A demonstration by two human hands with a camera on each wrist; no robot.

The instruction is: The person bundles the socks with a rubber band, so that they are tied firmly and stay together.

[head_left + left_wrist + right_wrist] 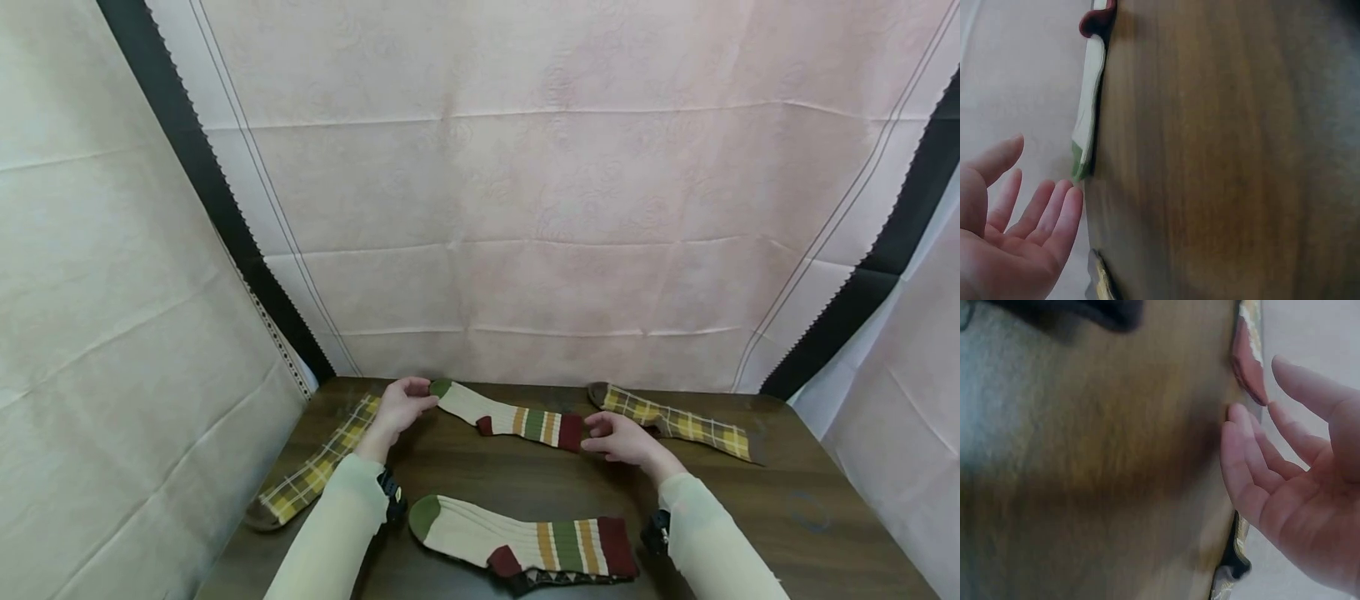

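Observation:
A cream sock [487, 410] with a green toe, maroon heel and cuff, and orange and green stripes lies flat at the far side of the table. My left hand [405, 407] is at its toe end with loose, spread fingers; in the left wrist view the fingertips come right up to the green toe [1080, 161]. At the opposite end, my right hand [624, 439] hovers by the maroon cuff [1249, 370], fingers slightly bent and nothing gripped. Closer to me lies a matching striped sock [517, 533], over a dark sock with white triangles [570, 577].
Left of my left hand, a yellow plaid sock [318, 473] lies slanted, partly behind the forearm. Another yellow plaid sock [678, 422] rests at the back right. The brown wooden table [750, 508] ends against pale cloth walls [525, 250] behind and at both sides.

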